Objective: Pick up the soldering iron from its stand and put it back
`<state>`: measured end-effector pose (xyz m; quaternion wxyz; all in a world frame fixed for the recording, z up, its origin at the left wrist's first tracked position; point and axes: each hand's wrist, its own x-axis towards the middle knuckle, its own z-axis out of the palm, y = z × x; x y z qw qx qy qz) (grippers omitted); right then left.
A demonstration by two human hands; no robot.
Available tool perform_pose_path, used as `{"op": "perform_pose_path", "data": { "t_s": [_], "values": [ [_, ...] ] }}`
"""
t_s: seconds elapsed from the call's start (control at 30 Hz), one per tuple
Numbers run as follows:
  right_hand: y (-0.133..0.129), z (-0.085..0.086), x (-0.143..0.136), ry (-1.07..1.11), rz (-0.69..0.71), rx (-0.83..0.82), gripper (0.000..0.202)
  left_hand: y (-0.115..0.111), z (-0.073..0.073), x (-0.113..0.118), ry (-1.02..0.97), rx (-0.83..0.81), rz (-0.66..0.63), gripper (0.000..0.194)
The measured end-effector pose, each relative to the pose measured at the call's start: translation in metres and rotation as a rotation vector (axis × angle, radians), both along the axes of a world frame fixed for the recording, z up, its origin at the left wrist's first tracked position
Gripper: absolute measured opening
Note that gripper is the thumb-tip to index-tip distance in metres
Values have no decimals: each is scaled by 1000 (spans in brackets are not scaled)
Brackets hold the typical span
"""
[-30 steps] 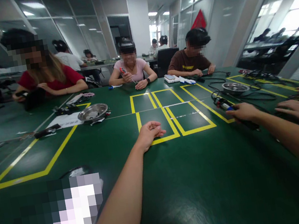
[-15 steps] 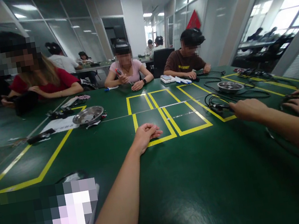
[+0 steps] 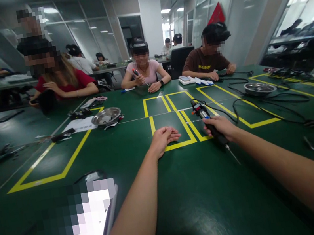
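A black corded electric screwdriver point(image 3: 214, 128) with a silver and blue section and a long thin bit is gripped in my right hand point(image 3: 221, 126). It is tilted above the yellow-taped rectangles, its bit pointing down towards me and to the right. My left hand point(image 3: 165, 138) rests on its side at the edge of a yellow-outlined rectangle point(image 3: 188, 127), holding nothing, fingers loosely stretched out to the right. A gap of green table point(image 3: 185, 181) separates the two hands. The tool's cable point(image 3: 228, 110) runs off to the right.
Metal bowls point(image 3: 106, 117) point(image 3: 260, 88) stand left and right. A tangle of black cables point(image 3: 286, 100) lies on the right. A blurred-out bright device point(image 3: 96, 207) sits at lower left, beside my left forearm. Several people sit across the table; another person's hand shows at the right edge.
My right hand has come left from among the cables on the right, bringing the electric screwdriver in front of me. My left hand stays in place. The view has turned slightly left.
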<state>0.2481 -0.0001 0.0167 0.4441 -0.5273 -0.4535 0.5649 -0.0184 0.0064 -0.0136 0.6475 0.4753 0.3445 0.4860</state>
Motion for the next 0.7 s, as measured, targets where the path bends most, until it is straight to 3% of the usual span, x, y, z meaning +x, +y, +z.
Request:
{"op": "perform_pose_path", "data": {
  "t_s": [0.13, 0.23, 0.37, 0.5, 0.7],
  "values": [
    [-9, -11, -62, 214, 142, 2, 24, 3, -1, 0, -124, -53, 85, 28],
    [-25, -12, -83, 250, 245, 1, 26, 4, 0, 0, -166, -81, 125, 38],
    [-45, -12, -86, 269, 347, 5, 30, 2, 2, -1, -105, -21, 65, 43],
    [-53, -14, -79, 273, 350, 40, 31, -1, 1, -2, -31, 35, 0, 35],
    [-53, -15, -77, 299, 337, 55, 31, -2, 3, -3, -16, 41, 33, 35]
  ]
}}
